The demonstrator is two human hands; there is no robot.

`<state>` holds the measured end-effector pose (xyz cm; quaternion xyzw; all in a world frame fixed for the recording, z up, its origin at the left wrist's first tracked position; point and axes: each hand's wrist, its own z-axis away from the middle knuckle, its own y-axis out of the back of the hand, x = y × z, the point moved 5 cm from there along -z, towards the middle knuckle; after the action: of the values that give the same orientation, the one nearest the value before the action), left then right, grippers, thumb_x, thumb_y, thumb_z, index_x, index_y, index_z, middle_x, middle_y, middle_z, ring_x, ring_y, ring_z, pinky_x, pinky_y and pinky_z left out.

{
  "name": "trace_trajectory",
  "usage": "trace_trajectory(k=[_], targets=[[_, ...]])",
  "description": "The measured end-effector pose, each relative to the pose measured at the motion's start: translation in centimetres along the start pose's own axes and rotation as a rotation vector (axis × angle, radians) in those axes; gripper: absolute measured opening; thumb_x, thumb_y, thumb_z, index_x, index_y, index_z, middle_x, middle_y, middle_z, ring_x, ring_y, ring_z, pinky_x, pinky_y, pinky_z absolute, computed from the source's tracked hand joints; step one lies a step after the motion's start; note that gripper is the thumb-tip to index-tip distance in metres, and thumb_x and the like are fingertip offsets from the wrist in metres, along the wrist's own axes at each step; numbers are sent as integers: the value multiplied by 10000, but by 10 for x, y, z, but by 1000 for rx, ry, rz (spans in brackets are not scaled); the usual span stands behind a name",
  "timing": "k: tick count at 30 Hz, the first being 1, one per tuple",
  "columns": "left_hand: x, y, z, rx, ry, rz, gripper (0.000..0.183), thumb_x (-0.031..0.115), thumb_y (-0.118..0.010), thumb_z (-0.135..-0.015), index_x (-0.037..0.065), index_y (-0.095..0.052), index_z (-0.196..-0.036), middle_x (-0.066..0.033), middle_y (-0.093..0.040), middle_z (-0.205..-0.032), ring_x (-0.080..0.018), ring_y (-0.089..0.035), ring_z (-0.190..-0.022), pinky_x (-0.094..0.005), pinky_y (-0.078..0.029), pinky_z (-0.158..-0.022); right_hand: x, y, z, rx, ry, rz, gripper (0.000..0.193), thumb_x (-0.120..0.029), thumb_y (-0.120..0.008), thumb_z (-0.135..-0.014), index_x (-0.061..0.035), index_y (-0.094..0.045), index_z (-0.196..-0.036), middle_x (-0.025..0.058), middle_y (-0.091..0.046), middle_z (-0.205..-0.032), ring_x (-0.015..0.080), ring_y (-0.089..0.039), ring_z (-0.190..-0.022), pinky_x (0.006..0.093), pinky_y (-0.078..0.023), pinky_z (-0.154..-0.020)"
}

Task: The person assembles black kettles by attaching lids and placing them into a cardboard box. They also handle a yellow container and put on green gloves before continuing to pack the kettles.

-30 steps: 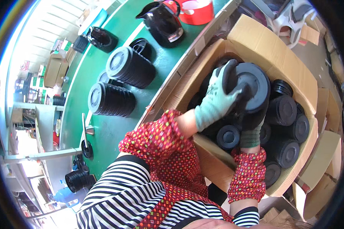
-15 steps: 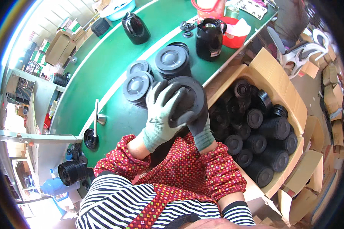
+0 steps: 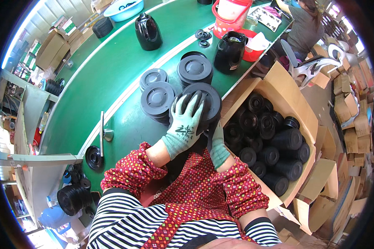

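Observation:
Both my hands wear pale green knit gloves with dark palms and fingertips. My left hand [image 3: 188,124] lies over the near left side of a stack of black round plastic discs [image 3: 210,99], its fingers extended along the discs and its thumb toward the right hand. My right hand [image 3: 218,145] holds the same stack low on its near right side; its fingers are largely hidden. Just beyond stand other disc stacks: a wide one [image 3: 157,98] at left, a smaller one [image 3: 153,77] behind it, and a tall one [image 3: 195,69] at the back.
An open carton [image 3: 297,182] full of black disc stacks stands at right. On the green table [image 3: 108,79] are two black kettle bodies [image 3: 148,32] [image 3: 229,52], small black rings [image 3: 202,37], a red bucket [image 3: 226,29] and a metal lever stand [image 3: 102,133]. A person [image 3: 305,29] sits at far right.
The held stack has turned so its top disc faces up more. My left hand has shifted right with fingers straighter along it. The whole view has shifted slightly.

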<state>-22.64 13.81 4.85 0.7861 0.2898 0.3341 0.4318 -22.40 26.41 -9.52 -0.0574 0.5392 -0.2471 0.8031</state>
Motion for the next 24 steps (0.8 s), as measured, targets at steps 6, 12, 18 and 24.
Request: trace_trajectory(k=[6, 12, 18, 24], targets=[[-17, 5, -3, 8, -21, -82, 893, 281, -815, -688, 122, -458, -1491, -224, -361, -1532, -484, -299, -1406, -659, -200, -1163, 57, 1, -51, 165, -109, -70, 552, -565, -476, -1023, -157, -580, -1380, 71, -659, -1149, 221, -668, -931, 378, -579, -721], [-11, 13, -23, -25, -27, -110, 855, 234, -830, -671, 108, -499, -1448, -229, -406, -1491, -478, -353, -1371, -633, -284, -1130, 161, 22, -159, 227, 270, 1604, 570, -146, -437, -985, -226, -402, -1547, 157, -398, -1555, 354, -571, -1227, 552, -456, -1013], [-22, 9, -7, -10, 21, -209, 926, 221, -843, -661, 99, -448, -1490, -228, -405, -1505, -477, -342, -1395, -623, -239, -1158, 120, -2, -119, 55, -72, 671, 489, -263, -437, -1030, -225, -451, -1518, 206, -477, -1480, 452, -558, -1219, 476, -463, -1050], [-3, 15, -13, 5, 45, -149, 968, 241, -859, -665, 104, -422, -1517, -244, -387, -1517, -487, -341, -1391, -603, -248, -1164, 74, 37, -67, -53, 43, 233, 459, -373, -468, -1061, -119, -533, -1438, 209, -638, -1261, 327, -633, -1107, 405, -508, -951]])
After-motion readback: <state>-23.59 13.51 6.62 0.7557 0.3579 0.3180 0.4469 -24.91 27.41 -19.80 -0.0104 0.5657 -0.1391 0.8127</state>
